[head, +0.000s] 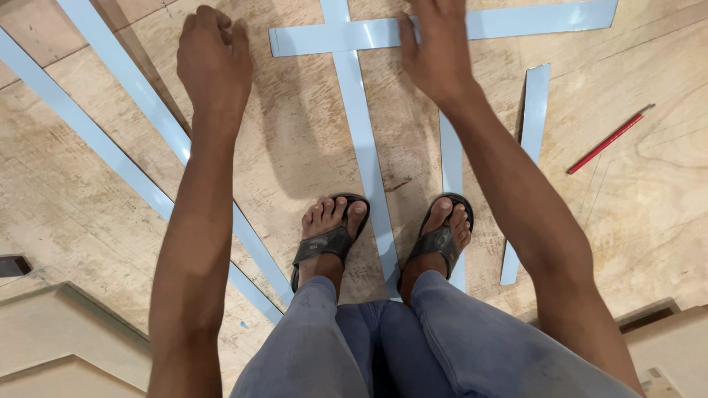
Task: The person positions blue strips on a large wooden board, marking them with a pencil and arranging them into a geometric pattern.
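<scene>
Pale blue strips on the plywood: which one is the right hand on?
The horizontal pale blue strip at the top; the right hand presses it. It alone lies crosswise, over a lengthwise strip.
</scene>
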